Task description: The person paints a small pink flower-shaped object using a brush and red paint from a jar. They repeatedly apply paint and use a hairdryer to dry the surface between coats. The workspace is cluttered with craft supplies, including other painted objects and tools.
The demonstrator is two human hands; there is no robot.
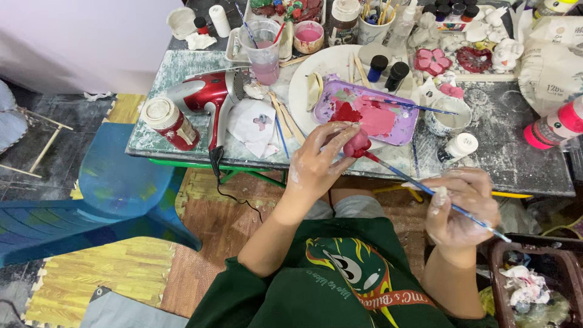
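My left hand (319,161) holds a small pink-red painted figure (357,144) by its sides, just in front of the table edge. My right hand (463,206) grips a thin blue-handled paintbrush (425,188); its tip touches the figure's right side. Both hands are smeared with white dust. A purple tray (395,130) used as a palette, with pink and red paint, lies on a white plate (303,85) just beyond the figure.
A red hair dryer (209,94) and a red can (170,123) lie at the table's left. Cups, paint bottles (555,127), plaster figures (473,59) and a bowl (448,118) crowd the back and right. A blue plastic chair (115,182) stands left, a bin (534,279) lower right.
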